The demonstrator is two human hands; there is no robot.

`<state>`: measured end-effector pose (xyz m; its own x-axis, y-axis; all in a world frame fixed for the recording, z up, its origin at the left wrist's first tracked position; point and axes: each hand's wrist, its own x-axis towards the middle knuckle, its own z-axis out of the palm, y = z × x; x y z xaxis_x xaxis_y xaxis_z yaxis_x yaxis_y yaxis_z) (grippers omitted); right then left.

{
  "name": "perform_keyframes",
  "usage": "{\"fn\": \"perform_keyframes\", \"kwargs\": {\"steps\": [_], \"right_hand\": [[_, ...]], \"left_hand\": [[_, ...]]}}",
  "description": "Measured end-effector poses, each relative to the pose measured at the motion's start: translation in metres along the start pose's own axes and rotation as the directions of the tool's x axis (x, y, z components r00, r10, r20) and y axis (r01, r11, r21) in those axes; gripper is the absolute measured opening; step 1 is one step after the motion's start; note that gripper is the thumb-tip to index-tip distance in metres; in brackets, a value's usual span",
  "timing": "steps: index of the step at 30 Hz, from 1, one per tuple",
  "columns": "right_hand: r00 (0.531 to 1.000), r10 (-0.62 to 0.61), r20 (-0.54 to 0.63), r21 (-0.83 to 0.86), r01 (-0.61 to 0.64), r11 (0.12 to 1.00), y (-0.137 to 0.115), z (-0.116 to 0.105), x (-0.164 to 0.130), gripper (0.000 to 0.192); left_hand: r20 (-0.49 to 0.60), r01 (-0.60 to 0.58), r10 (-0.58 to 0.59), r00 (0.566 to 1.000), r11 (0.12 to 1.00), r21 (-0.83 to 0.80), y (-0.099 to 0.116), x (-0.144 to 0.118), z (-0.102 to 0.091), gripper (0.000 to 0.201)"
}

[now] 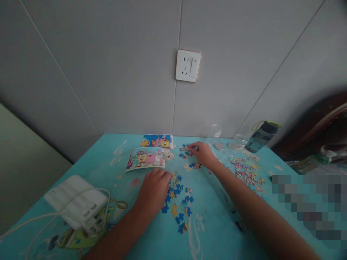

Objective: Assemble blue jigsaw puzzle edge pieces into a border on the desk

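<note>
The left hand (154,189) lies flat on the turquoise table (217,231), touching blue puzzle pieces (179,202). The right hand (202,152) reaches farther, its fingertips on small pieces (184,151) near the cartoon reference picture (145,159). A white power strip (77,202) lies at the left.

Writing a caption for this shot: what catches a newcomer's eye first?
Two bare arms reach over a turquoise table: the left hand rests by blue puzzle pieces, the right hand fingers pieces farther back. A cartoon picture card lies behind the left hand, and a white wall socket sits above.
</note>
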<state>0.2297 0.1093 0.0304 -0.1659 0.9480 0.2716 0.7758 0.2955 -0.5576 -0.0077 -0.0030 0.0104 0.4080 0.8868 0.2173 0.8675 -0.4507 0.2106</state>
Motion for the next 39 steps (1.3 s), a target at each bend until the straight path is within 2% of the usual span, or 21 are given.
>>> {"fn": "perform_keyframes", "kwargs": {"steps": [5,8,11,16,21,32,39], "right_hand": [[0.996,0.079,-0.044,-0.065,-0.082,0.995,0.036,-0.048,-0.050,0.029],[0.991,0.132,-0.001,-0.073,-0.132,0.988,0.054,-0.062,-0.079,0.032],[0.985,0.154,0.072,-0.068,-0.149,0.987,0.059,-0.062,-0.095,0.033],[0.979,0.127,0.162,-0.085,-0.115,0.990,0.047,-0.055,-0.101,0.032],[0.977,0.132,0.169,-0.097,-0.117,0.988,0.047,-0.055,-0.104,0.023],[0.963,0.192,0.186,-0.076,-0.181,0.980,0.051,-0.053,-0.104,0.021],[0.958,0.217,0.185,-0.054,-0.211,0.976,0.050,-0.057,-0.105,0.027]], "left_hand": [[0.011,-0.023,0.023,1.000,1.000,0.010,0.003,-0.002,0.001,0.021],[0.018,-0.022,0.022,1.000,1.000,0.001,0.005,-0.002,0.001,0.021],[0.029,-0.021,0.021,0.999,1.000,-0.003,0.005,-0.002,-0.001,0.020],[0.045,-0.015,0.015,0.999,1.000,-0.001,0.006,-0.003,-0.001,0.023],[0.046,-0.027,0.028,0.999,1.000,-0.012,0.004,-0.002,0.001,0.023],[0.043,-0.034,0.034,0.999,0.999,-0.004,0.002,-0.003,0.003,0.023],[0.041,-0.040,0.040,0.998,0.999,-0.006,0.001,-0.003,0.003,0.023]]}}
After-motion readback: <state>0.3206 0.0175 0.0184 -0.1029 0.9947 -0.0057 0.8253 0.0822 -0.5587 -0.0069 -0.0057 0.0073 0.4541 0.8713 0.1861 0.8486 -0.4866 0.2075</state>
